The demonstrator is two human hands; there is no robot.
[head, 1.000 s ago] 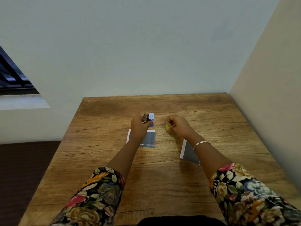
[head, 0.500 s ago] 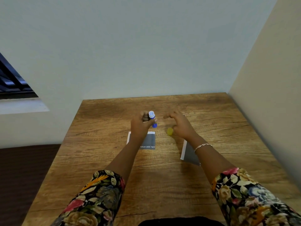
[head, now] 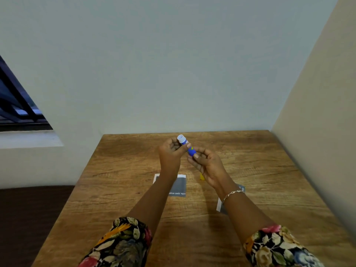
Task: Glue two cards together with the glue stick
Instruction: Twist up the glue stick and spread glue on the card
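Both hands have risen off the counter [head: 123,189] and met in the air since a moment ago — the right hand [head: 207,163], which had just let go of the yellow cap [head: 201,176], has closed its fingertips on the lower end of the blue glue stick [head: 187,146], while the left hand [head: 172,151] grips the barrel just under its open white mouth. The cap lies on the wood just below the right hand, mostly hidden by it. One grey card [head: 178,186] rests near the counter's middle under the left forearm; the second card [head: 221,206], toward the right edge, shows only in part beneath the right wrist. With the stick uncapped, the two-handed hold suggests the base is about to be twisted to raise the glue — neither card appears coated yet.
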